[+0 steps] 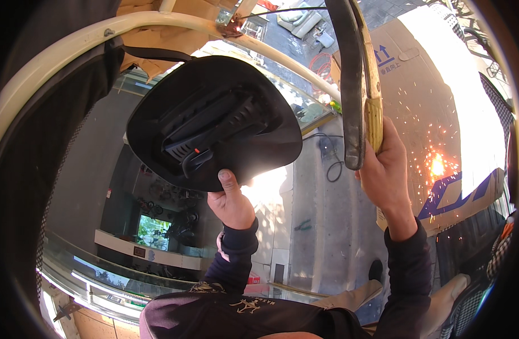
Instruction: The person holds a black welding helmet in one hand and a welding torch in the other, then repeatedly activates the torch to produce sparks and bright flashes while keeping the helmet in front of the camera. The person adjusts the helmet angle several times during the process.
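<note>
My left hand [234, 200] grips the lower rim of a black welding mask [259, 144], thumb on the inner side. The mask's hollow inside faces up, showing a dark headband and a small orange mark. On the right, my right hand [386, 169] is closed round a long, worn yellow bar [375, 121] with a curved black strip [353, 96] along its left side. Beyond the mask arches a cream metal tube [158, 21], with a rusty, burnt joint [232, 28]. A thin dark rod [285, 10] runs between that joint and the black strip.
Bright orange sparks [436, 165] show over a large cardboard sheet [409, 107] at right. Black mesh fabric [39, 164] fills the left side. Pliers [303, 225] and a black cable [334, 169] lie on the grey surface below. A glass-fronted case [118, 277] stands at lower left.
</note>
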Demonstrator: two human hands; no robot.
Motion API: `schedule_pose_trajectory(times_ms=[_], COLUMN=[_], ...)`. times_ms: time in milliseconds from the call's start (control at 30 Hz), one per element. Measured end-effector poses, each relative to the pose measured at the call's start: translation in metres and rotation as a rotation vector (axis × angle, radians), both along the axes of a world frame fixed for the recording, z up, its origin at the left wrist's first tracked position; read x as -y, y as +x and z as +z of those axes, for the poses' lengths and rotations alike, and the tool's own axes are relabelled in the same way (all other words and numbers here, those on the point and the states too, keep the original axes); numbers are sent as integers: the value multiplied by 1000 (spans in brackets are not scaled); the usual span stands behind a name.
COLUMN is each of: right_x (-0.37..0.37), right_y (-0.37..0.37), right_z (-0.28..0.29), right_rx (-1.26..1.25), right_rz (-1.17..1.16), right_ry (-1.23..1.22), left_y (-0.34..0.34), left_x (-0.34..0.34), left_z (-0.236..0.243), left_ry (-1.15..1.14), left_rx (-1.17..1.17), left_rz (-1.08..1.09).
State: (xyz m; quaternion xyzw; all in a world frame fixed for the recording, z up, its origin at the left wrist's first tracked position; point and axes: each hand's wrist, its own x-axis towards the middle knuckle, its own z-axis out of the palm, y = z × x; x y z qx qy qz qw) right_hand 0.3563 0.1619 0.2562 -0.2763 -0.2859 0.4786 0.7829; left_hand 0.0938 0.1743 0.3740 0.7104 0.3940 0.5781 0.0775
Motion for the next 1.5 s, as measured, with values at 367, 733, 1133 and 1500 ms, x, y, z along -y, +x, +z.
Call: schedule_pose_trajectory(times_ms=[367, 733, 1133, 1500], right_x=[0, -3, -2, -2], right_y=[8, 8, 8, 8], right_z=[18, 19, 15, 18], right_rx=[94, 138, 147, 140], right_rz=[-50, -58, -35, -21], right_ry=[-44, -84, -79, -94], left_y=[-9, -8, -5, 4], left_x=[-1, -5, -6, -8], left_z=[2, 1, -1, -1], left_ry=[-33, -40, -34, -11], left_rx=[-9, -9, -20, -40], left_rz=[-29, -7, -12, 10])
